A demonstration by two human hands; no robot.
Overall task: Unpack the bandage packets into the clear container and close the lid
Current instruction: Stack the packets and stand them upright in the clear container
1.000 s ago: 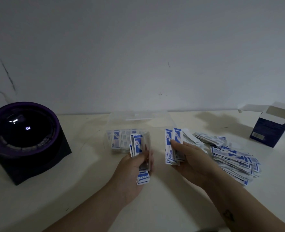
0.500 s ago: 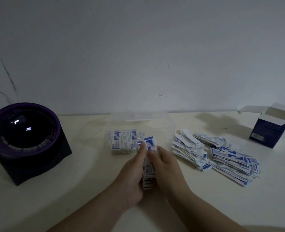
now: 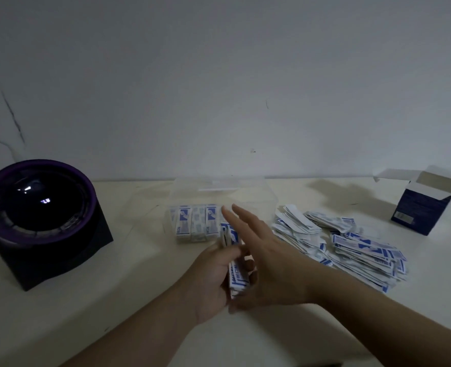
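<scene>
Inspection from the remote station: the left hand holds a small stack of bandage packets on end, just in front of the clear container. Its grip is clamped round the stack's lower half. The right hand lies against the stack's right side with fingers straight and spread, its grip apart and holding nothing. I cannot tell whether its palm presses the stack. Inside the container, along its front-left wall, a row of packets stands on edge. A loose pile of packets lies on the worktop just right of the container. I cannot make out the lid clearly. In my judgement the packets are very light, thin and flexible, with paper wrappers that slide on one another, so a stack will fan or shear if held loosely. The hold should be across the flat faces at mid-length, thumb opposing fingers, with the edges squared. The container looks light enough to shift if nudged.
</scene>
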